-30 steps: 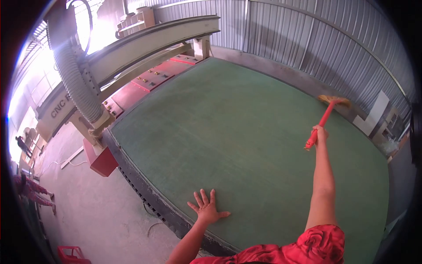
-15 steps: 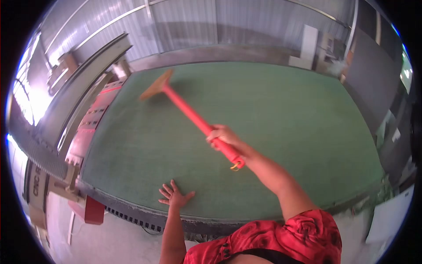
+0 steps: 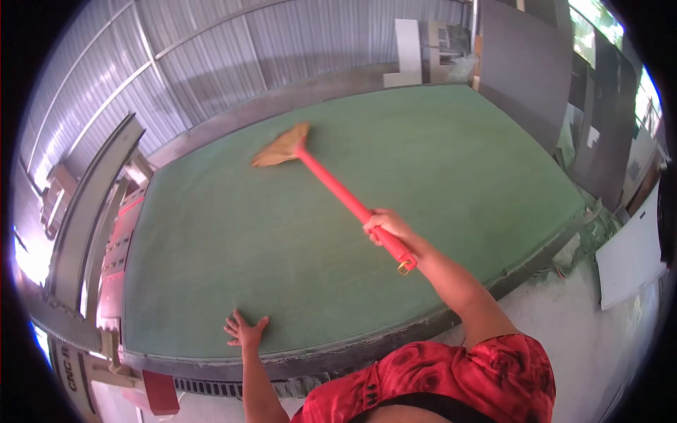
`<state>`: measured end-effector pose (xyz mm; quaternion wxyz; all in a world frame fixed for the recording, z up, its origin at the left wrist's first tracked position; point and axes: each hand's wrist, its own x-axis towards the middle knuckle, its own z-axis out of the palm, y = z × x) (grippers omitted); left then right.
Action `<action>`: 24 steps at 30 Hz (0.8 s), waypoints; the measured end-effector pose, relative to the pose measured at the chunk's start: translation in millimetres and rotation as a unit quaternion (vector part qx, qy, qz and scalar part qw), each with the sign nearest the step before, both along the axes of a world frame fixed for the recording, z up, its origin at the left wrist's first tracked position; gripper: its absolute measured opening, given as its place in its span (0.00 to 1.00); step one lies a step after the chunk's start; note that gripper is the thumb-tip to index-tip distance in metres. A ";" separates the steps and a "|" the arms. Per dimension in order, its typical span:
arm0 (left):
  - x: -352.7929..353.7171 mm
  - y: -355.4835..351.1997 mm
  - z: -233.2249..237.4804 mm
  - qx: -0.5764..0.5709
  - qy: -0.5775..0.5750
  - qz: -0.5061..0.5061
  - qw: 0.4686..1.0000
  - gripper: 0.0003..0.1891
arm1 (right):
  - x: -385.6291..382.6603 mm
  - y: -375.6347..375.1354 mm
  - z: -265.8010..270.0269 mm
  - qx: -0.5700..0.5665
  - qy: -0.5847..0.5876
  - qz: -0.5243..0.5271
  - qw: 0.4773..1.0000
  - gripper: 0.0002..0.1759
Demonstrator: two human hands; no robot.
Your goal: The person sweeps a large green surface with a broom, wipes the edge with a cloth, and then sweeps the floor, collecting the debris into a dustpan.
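Observation:
A broom with a long red handle and a tan, fan-shaped bristle head stretches across the green tabletop. My right hand is wrapped round the handle near its end, where a small yellow loop hangs. The bristle head lies toward the far left part of the surface; whether it presses on it I cannot fully tell. Near the front edge, my left hand rests on the green surface with its fingers spread and nothing in it.
Along the left side runs a machine beam with a ribbed hose below it. Corrugated metal wall panels stand behind the table. Large grey boards lean at the right, and a white panel stands on the floor.
The view has turned to the right. Against the table, the broom head has shifted rightward, still in my right hand. My left hand stays spread on the surface near the front edge.

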<state>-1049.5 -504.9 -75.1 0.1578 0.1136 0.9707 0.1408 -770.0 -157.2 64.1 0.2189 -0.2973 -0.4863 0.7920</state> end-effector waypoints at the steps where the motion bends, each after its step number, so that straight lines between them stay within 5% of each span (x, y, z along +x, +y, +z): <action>1: -1.6 -3.0 -8.7 0.000 0.004 -0.011 1.000 0.60 | 23.2 11.9 -1.8 0.000 0.004 -0.011 1.000 0.17; 3: -4.8 -9.4 -32.8 0.111 0.096 0.067 0.987 0.54 | 70.7 38.5 -11.6 0.036 0.012 -0.087 0.995 0.14; 7: 37.3 5.5 -20.1 0.129 0.125 0.063 0.982 0.51 | 183.3 85.2 -24.4 0.081 -0.032 -0.210 0.974 0.11; 13: 159.3 76.2 2.3 0.137 0.098 -0.054 0.984 0.50 | 356.6 137.0 -30.2 0.127 -0.072 -0.323 0.935 0.10; 18: 253.8 141.8 11.4 0.090 0.068 -0.178 0.978 0.52 | 461.9 171.4 -23.4 0.130 -0.079 -0.400 0.904 0.11; 24: 309.7 185.7 12.1 -0.014 -0.009 -0.203 0.979 0.59 | 498.7 189.2 -0.6 0.156 -0.094 -0.430 0.884 0.13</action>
